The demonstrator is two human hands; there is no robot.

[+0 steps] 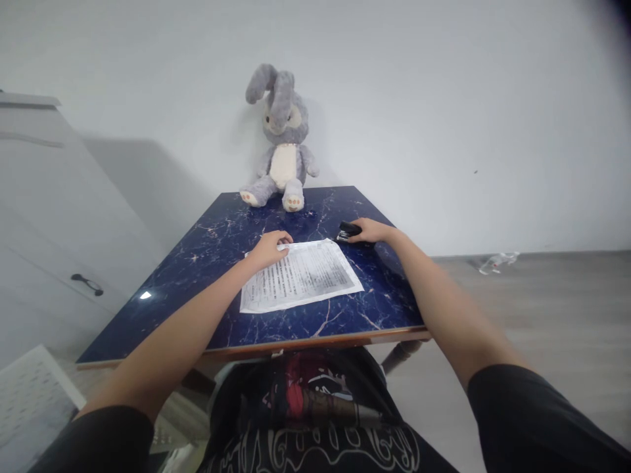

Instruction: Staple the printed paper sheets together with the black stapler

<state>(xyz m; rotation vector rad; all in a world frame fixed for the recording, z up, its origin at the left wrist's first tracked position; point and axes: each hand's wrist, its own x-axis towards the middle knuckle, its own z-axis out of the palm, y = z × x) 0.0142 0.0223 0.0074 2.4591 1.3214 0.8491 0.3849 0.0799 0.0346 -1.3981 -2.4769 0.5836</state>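
Observation:
A printed sheet of paper (305, 279) lies on the blue marbled table (197, 253), its edges slightly curled. My left hand (271, 249) is at the paper's far left corner, with curled fingers and thumb closed about the edge. To the right, past the paper's far right corner, my right hand (371, 230) is wrapped round a small black stapler (348, 230). The stapler rests on or just over the tabletop, and part of it is hidden by my fingers.
A grey plush rabbit (284, 161) sits at the table's far edge against the white wall (468, 118). White drawers (49, 217) stand at the left. A white perforated item (34, 401) is at lower left. Clear plastic (499, 263) lies on the floor at right.

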